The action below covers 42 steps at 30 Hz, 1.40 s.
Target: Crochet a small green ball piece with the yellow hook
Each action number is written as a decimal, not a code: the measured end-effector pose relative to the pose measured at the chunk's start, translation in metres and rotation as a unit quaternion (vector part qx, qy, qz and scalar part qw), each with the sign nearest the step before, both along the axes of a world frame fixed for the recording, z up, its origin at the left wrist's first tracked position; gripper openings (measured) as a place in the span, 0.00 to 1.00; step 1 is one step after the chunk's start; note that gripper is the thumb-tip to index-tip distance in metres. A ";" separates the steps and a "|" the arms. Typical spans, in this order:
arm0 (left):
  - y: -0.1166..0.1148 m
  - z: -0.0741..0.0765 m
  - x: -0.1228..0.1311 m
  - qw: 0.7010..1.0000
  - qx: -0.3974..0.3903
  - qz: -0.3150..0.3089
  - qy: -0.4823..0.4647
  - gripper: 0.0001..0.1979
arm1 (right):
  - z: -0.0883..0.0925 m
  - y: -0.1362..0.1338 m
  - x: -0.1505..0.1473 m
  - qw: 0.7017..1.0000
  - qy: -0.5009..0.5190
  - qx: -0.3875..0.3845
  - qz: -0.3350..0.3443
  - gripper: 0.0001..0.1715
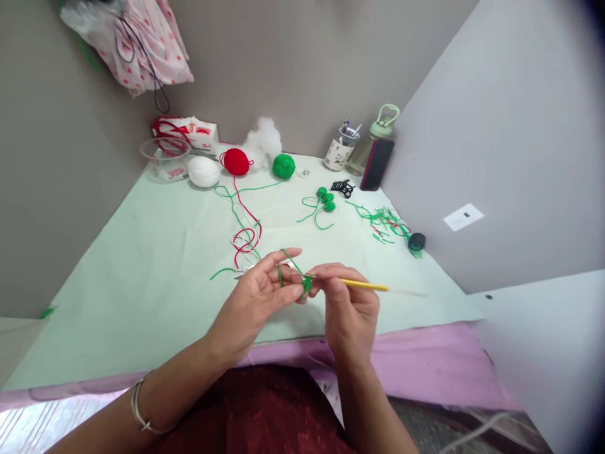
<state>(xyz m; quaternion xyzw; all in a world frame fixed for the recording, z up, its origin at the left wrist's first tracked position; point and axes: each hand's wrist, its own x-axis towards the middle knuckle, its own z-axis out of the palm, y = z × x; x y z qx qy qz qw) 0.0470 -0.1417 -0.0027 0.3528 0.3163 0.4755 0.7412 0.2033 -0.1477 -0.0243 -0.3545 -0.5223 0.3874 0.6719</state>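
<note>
Between thumb and fingers, my left hand (269, 284) pinches a small green crochet piece (307, 285), with green yarn looped over its raised index finger. My right hand (350, 302) grips a crochet hook (363, 285) by its yellow handle, the metal tip pointing left at the green piece. The strand runs from the index finger down to the hook. Beyond my left hand lie tangled red, white and green strands (246, 238). A green yarn ball (283, 166), a red yarn ball (235, 162) and a white yarn ball (203, 171) sit toward the back.
Small green crocheted balls (326, 198) lie by a black claw clip (343, 188). Yarn scraps (385, 221) and a black tape roll (416, 241) are at right. A phone (377, 165) leans on a bottle (371, 148) beside a pen cup (338, 151). White stuffing (265, 140) rests by the wall.
</note>
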 end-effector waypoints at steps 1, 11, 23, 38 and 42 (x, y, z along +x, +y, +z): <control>0.000 0.001 0.000 1.000 0.001 0.000 0.003 0.25 | 0.000 0.001 0.000 1.000 0.014 -0.012 0.008 0.09; 0.001 -0.001 -0.002 0.999 0.007 0.030 0.022 0.19 | 0.005 -0.009 0.003 0.990 -0.121 0.057 -0.034 0.13; -0.002 0.002 0.004 0.996 -0.066 0.028 -0.052 0.24 | -0.014 -0.013 0.003 0.843 -0.434 0.255 -0.192 0.26; -0.003 0.002 0.007 0.996 -0.054 0.038 -0.058 0.22 | 0.003 -0.006 -0.006 0.987 -0.132 0.042 -0.082 0.11; -0.003 0.001 0.010 0.996 -0.056 0.044 -0.056 0.22 | -0.002 -0.009 -0.007 0.952 -0.249 0.123 -0.128 0.15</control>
